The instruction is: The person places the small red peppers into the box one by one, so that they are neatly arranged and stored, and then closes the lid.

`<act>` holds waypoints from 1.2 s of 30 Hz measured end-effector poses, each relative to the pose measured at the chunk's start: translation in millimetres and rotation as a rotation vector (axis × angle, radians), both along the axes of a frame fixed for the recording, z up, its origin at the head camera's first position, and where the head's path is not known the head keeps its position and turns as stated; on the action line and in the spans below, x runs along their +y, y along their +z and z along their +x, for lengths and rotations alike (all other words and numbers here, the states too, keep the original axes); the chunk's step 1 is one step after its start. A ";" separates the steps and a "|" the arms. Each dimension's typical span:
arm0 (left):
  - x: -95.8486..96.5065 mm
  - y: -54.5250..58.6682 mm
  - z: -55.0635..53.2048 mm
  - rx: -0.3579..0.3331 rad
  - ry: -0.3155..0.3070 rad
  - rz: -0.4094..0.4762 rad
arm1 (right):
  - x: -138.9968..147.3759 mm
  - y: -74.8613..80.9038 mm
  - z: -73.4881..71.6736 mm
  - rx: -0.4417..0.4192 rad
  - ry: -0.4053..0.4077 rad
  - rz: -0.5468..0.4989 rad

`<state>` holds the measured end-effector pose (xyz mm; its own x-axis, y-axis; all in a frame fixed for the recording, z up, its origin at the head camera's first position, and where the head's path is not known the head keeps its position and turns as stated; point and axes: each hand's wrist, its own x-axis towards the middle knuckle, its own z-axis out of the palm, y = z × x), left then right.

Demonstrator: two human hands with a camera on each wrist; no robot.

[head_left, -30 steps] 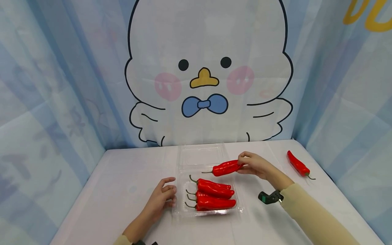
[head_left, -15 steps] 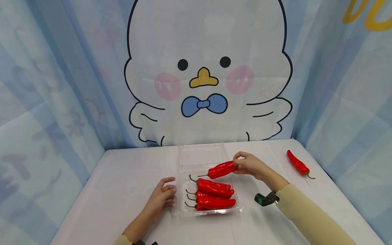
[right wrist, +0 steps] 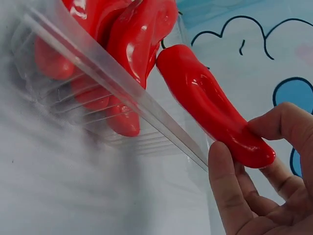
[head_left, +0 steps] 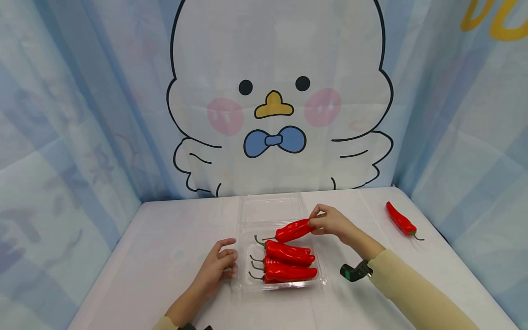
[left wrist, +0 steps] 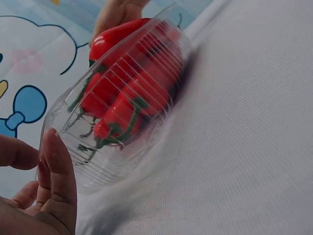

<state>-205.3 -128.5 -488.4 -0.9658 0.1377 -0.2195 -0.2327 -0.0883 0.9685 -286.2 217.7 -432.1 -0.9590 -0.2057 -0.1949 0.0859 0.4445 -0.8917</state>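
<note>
My right hand (head_left: 332, 224) pinches a red chili pepper (head_left: 293, 230) by its pointed end, thumb and fingers around the tip in the right wrist view. The stem end points left, over the back part of a clear plastic clamshell box (head_left: 243, 285). Several more red peppers (head_left: 288, 273) lie side by side in the box, stems to the left. At the box's left side rests my left hand (head_left: 216, 266). In the left wrist view its fingers (left wrist: 59, 171) touch the clear rim and wall, fairly straight.
The box's clear lid (head_left: 270, 208) is folded back behind it on the white table (head_left: 177, 229). One loose red pepper (head_left: 401, 220) lies at the far right. A curtain (head_left: 198, 59) with a cartoon bird stands behind the table.
My right hand has moved left and slightly down with the pepper, bringing it further over the box. The left hand stays in place.
</note>
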 end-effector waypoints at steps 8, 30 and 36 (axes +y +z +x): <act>-0.3 -1.6 -1.2 -0.008 0.020 -0.003 | -6.4 -0.2 2.6 0.152 0.086 0.174; -0.1 -3.7 -0.1 -0.003 0.021 0.005 | -24.9 -13.0 8.3 0.348 0.190 0.374; 0.5 -2.7 -1.3 0.001 0.015 0.009 | -27.1 -16.4 8.0 0.427 0.208 0.444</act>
